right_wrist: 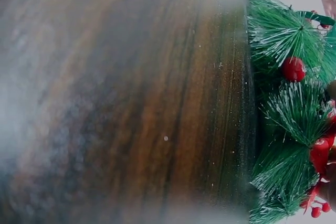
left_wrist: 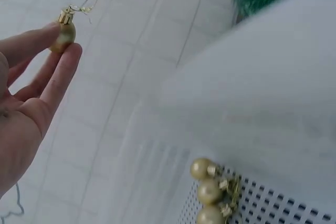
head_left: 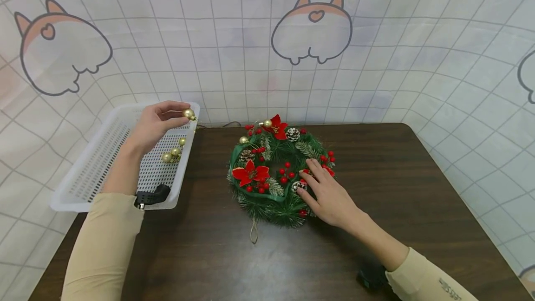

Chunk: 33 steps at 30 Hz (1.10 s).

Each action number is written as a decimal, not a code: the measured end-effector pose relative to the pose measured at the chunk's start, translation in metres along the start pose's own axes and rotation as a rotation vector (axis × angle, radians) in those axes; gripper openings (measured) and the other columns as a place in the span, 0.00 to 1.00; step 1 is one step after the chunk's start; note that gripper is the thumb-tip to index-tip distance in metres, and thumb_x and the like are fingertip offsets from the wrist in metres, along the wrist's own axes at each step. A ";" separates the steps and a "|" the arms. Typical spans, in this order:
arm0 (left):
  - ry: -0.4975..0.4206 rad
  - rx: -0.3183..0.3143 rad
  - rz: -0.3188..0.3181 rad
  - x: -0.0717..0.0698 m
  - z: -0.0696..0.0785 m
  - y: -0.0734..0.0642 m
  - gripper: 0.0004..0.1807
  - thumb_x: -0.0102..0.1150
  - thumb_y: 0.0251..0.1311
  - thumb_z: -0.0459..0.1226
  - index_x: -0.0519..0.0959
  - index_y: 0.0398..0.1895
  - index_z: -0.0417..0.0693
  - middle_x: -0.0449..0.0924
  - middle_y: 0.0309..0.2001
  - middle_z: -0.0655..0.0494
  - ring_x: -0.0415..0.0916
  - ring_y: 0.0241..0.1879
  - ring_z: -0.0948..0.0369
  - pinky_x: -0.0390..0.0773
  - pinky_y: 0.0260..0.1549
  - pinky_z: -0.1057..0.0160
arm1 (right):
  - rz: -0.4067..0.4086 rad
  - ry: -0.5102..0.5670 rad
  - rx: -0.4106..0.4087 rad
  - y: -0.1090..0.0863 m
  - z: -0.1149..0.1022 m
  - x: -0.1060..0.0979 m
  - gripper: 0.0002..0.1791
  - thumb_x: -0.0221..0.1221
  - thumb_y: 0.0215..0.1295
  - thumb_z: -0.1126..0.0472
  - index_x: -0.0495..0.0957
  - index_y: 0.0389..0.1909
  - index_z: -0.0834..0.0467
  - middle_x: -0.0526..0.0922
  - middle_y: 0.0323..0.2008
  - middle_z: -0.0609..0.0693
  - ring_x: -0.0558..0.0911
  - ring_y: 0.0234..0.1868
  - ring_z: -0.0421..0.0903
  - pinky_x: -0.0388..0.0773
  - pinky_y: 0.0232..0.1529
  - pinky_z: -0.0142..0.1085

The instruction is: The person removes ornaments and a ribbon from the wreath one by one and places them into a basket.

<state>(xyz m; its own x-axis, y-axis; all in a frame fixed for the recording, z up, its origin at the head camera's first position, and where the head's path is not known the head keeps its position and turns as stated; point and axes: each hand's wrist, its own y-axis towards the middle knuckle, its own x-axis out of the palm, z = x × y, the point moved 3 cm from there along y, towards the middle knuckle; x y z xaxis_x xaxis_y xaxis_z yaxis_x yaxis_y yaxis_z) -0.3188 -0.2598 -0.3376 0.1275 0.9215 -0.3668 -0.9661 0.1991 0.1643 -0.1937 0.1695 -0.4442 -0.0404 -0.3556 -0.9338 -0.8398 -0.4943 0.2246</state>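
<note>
Over the far end of a white plastic basket (head_left: pixel 190 161), my left hand (head_left: pixel 152 124) pinches a small gold bauble (head_left: pixel 189 114) between thumb and fingers. In the left wrist view a thin wire loop sticks out from the cap of this bauble (left_wrist: pixel 65 38). My right hand (head_left: pixel 330 196) rests with spread fingers on the right side of a green wreath (head_left: pixel 271 212), its fingertips around a frosted pine cone (head_left: pixel 298 186). Red poinsettias (head_left: pixel 251 173), red berries and two gold baubles (head_left: pixel 244 140) decorate the wreath, which lies on the table.
Several more gold baubles (head_left: pixel 171 154) lie on the basket's perforated floor. A twine loop (head_left: pixel 253 232) hangs off the wreath's near edge onto the dark wooden table (head_left: pixel 200 254). Behind stands a white gridded backdrop (head_left: pixel 242 73) with cartoon animal drawings.
</note>
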 end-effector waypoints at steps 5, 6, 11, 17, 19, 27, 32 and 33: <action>-0.021 -0.041 0.043 -0.018 -0.015 0.005 0.24 0.68 0.67 0.34 0.77 0.65 0.39 0.83 0.53 0.62 0.78 0.53 0.66 0.74 0.51 0.72 | -0.003 0.003 0.003 0.000 0.001 0.001 0.34 0.50 0.80 0.44 0.69 0.72 0.66 0.54 0.78 0.65 0.50 0.80 0.58 0.52 0.76 0.54; -0.038 -0.044 0.051 -0.021 -0.019 0.007 0.23 0.68 0.67 0.33 0.78 0.64 0.38 0.83 0.52 0.63 0.78 0.53 0.66 0.74 0.51 0.72 | -0.001 0.003 0.003 0.000 0.001 0.001 0.34 0.50 0.80 0.44 0.69 0.72 0.66 0.54 0.78 0.65 0.50 0.80 0.58 0.52 0.76 0.54; -0.055 -0.083 0.089 -0.033 -0.033 0.010 0.24 0.66 0.68 0.32 0.76 0.66 0.37 0.82 0.51 0.66 0.78 0.52 0.68 0.75 0.50 0.72 | 0.004 0.001 0.001 0.000 0.001 0.000 0.34 0.50 0.80 0.44 0.69 0.72 0.66 0.54 0.78 0.65 0.50 0.80 0.58 0.52 0.76 0.54; 0.034 -0.173 0.075 -0.042 -0.049 0.011 0.27 0.64 0.71 0.35 0.71 0.70 0.35 0.80 0.52 0.67 0.75 0.53 0.70 0.73 0.52 0.73 | 0.005 0.001 0.000 -0.001 0.002 0.000 0.34 0.51 0.80 0.44 0.69 0.72 0.65 0.54 0.78 0.64 0.50 0.80 0.58 0.53 0.76 0.54; 0.037 -0.185 0.066 -0.044 -0.055 0.012 0.27 0.64 0.70 0.33 0.70 0.70 0.33 0.81 0.51 0.67 0.75 0.52 0.70 0.73 0.54 0.71 | 0.007 0.003 -0.003 -0.001 0.002 0.000 0.34 0.51 0.80 0.44 0.69 0.72 0.66 0.55 0.78 0.65 0.50 0.80 0.58 0.53 0.75 0.54; 0.136 -0.307 -0.017 -0.047 -0.080 0.011 0.28 0.62 0.72 0.34 0.69 0.71 0.36 0.74 0.64 0.45 0.70 0.60 0.56 0.63 0.69 0.45 | 0.001 0.010 -0.002 -0.001 0.001 0.000 0.34 0.51 0.80 0.44 0.69 0.72 0.66 0.54 0.78 0.65 0.50 0.80 0.58 0.53 0.76 0.54; 0.187 -0.323 -0.063 -0.045 -0.087 0.010 0.27 0.62 0.72 0.33 0.69 0.70 0.33 0.69 0.68 0.33 0.67 0.65 0.44 0.62 0.69 0.40 | -0.003 0.011 -0.001 -0.001 0.001 0.000 0.33 0.50 0.80 0.44 0.69 0.72 0.66 0.54 0.78 0.65 0.50 0.80 0.58 0.52 0.76 0.54; 0.200 -0.323 -0.073 -0.044 -0.088 0.009 0.27 0.62 0.71 0.33 0.69 0.70 0.32 0.69 0.67 0.32 0.67 0.65 0.43 0.63 0.68 0.40 | -0.002 0.011 -0.001 -0.001 0.001 0.000 0.33 0.50 0.80 0.44 0.69 0.72 0.66 0.54 0.78 0.65 0.50 0.80 0.58 0.52 0.76 0.54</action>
<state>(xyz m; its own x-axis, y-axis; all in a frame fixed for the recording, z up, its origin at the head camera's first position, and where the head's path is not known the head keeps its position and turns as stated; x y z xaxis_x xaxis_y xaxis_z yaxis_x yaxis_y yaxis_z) -0.3534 -0.3282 -0.4006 0.1834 0.8192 -0.5433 -0.9811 0.1175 -0.1540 -0.1933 0.1705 -0.4443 -0.0325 -0.3630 -0.9312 -0.8392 -0.4961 0.2226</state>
